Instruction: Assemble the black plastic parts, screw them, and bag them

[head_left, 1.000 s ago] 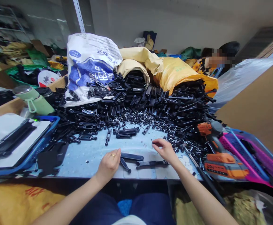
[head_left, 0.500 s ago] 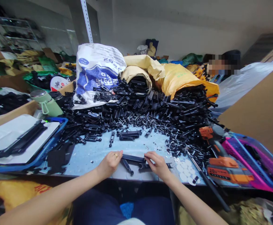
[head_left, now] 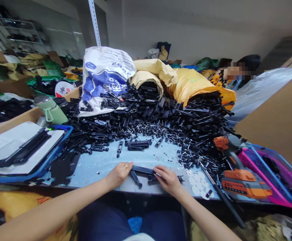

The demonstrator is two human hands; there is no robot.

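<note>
1. Head view: a long black bar (head_left: 143, 169) lay between the two hands near the front edge of the blue tabletop (head_left: 90, 169); whether it rested there or was lifted could not be told.
2. The left hand (head_left: 121, 173), a ring on one finger, had thumb and fingers closed on the bar's left end, hiding that tip.
3. The right hand (head_left: 168, 179) pinched the other end between thumb and fingers, covering it; whether a smaller piece was also held could not be told.
4. Below the bar, a short ball-ended link (head_left: 136, 178) angled from beside the left fingers. The right hand partly hid another dark part (head_left: 151, 181).
5. The cordless drill (head_left: 233, 160) read "20V"; its smaller lettering was illegible.
6. The white-and-blue sack (head_left: 105, 72) showed "25" in an oval; folds broke up its large characters.
7. The picture's left edge cut off the blue tray (head_left: 67, 136).
</note>
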